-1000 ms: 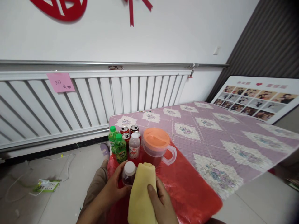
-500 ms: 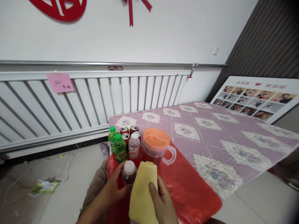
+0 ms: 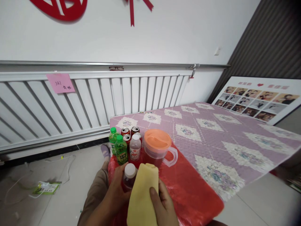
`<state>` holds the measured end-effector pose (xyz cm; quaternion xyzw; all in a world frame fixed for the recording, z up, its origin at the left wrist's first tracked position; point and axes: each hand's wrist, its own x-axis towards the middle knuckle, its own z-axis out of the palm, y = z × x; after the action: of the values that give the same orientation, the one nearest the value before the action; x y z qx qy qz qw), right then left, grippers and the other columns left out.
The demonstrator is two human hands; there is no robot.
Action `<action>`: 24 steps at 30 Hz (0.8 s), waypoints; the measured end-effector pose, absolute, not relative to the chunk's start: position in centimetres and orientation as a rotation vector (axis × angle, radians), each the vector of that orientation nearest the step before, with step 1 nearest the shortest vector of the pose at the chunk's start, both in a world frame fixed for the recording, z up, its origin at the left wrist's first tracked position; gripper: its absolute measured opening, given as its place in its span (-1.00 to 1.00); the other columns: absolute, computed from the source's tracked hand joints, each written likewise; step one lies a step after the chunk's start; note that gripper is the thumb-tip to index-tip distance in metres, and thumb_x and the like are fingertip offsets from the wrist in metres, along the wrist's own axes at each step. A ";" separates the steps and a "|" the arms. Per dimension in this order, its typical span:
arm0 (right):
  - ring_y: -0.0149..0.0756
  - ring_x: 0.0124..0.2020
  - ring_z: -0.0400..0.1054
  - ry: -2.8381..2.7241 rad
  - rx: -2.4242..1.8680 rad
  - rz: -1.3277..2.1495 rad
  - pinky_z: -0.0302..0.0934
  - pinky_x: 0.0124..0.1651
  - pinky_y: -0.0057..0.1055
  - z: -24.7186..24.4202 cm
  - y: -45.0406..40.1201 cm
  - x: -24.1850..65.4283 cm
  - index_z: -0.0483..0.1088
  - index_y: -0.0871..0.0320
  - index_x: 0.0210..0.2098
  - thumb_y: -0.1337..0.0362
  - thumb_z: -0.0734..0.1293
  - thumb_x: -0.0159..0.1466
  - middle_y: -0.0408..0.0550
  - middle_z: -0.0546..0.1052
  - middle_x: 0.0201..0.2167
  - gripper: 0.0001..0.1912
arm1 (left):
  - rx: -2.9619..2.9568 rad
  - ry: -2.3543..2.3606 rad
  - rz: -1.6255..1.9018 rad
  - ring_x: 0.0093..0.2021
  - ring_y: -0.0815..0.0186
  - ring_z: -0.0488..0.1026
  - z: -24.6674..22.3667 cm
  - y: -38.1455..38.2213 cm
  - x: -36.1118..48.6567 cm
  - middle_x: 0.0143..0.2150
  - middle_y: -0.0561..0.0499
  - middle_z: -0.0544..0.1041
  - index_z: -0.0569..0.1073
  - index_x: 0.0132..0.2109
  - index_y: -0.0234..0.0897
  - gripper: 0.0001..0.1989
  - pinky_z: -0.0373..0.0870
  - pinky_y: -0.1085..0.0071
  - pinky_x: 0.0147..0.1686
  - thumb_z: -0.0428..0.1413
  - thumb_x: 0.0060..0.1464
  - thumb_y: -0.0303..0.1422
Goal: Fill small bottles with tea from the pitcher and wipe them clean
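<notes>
My left hand (image 3: 117, 190) is wrapped round a white-capped bottle (image 3: 130, 172) with dark liquid inside. Folded yellow cloth (image 3: 144, 194) is gripped in my right hand (image 3: 163, 201), its thumb lying across the front. The cloth overlaps the bottle's right side, and I cannot tell whether they touch. Just beyond stand a second white-capped bottle (image 3: 135, 147), two green-capped bottles (image 3: 121, 150) and several opened drink cans (image 3: 125, 131). To their right is a pitcher (image 3: 157, 144) with an orange lid and a clear handle. The lower part of the held bottle is hidden.
These things stand on a red plastic cover (image 3: 188, 191). Behind and right lies a purple flowered bedspread (image 3: 188, 131). A white radiator (image 3: 131, 94) runs along the wall, with glasses (image 3: 116, 68) above it. A power strip (image 3: 47, 187) with cables lies on the floor at left.
My left hand has slid slightly lower around the bottle. The yellow cloth has shifted a little to the left at its lower end. The other containers stay put.
</notes>
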<state>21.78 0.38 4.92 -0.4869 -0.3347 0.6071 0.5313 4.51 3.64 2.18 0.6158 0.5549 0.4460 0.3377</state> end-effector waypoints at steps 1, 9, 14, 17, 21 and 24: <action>0.02 0.01 0.46 -0.762 -1.151 1.451 0.37 0.00 -0.17 4.9 0.5 21.8 0.32 0.07 0.11 -0.13 0.41 0.11 0.09 0.55 0.05 -0.32 | 1.648 1.440 1.138 0.24 0.02 0.33 2.3 3.7 4.3 0.24 -0.18 0.38 0.20 0.24 -0.25 -0.22 0.29 0.16 0.22 0.31 -0.11 -0.27; 0.01 -0.04 0.49 -0.826 -1.145 1.464 0.41 -0.08 -0.15 3.8 1.2 21.7 0.15 0.12 0.19 -0.01 0.41 0.13 0.16 0.50 0.08 -0.26 | 1.633 1.335 1.014 0.27 0.06 0.31 2.8 4.0 3.5 0.28 -0.20 0.36 0.13 0.28 -0.27 -0.23 0.25 0.16 0.26 0.24 -0.05 -0.36; 0.06 -0.04 0.47 -0.873 -1.364 1.269 0.40 -0.10 -0.16 3.3 1.8 24.1 0.21 0.17 0.16 -0.08 0.41 0.09 0.22 0.47 0.11 -0.24 | 1.632 1.342 1.067 0.29 0.02 0.28 2.3 4.2 3.5 0.30 -0.23 0.33 0.14 0.28 -0.31 -0.18 0.23 0.12 0.28 0.25 -0.14 -0.43; -0.02 -0.10 0.50 -0.920 -1.251 1.363 0.40 -0.14 -0.19 5.7 2.4 25.0 0.11 0.07 0.27 -0.08 0.31 0.22 0.12 0.47 0.12 -0.28 | 1.613 1.325 1.086 0.33 0.00 0.22 2.3 4.4 3.5 0.33 -0.25 0.29 0.14 0.29 -0.33 -0.15 0.18 0.12 0.31 0.26 -0.18 -0.43; -0.11 -0.14 0.49 -1.259 -1.191 1.335 0.37 -0.15 -0.25 11.4 3.7 24.1 0.16 0.00 0.27 0.07 0.24 0.31 0.02 0.46 0.14 -0.44 | 1.581 1.300 1.051 0.28 0.05 0.30 2.6 4.5 3.7 0.28 -0.18 0.36 0.19 0.26 -0.27 -0.23 0.26 0.15 0.26 0.24 -0.12 -0.44; -0.16 -0.11 0.48 -1.675 -1.148 1.196 0.30 -0.10 -0.31 15.2 5.1 22.5 0.31 -0.08 0.20 0.29 0.26 0.27 -0.12 0.53 0.06 -0.50 | 1.580 1.255 1.097 0.16 0.06 0.44 2.6 4.7 4.2 0.20 -0.12 0.47 0.26 0.23 -0.18 -0.25 0.44 0.20 0.12 0.28 -0.14 -0.42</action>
<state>22.45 5.08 15.15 -0.4502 -0.6567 0.4689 0.3824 4.19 4.66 2.58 0.6273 0.4986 0.4358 0.4099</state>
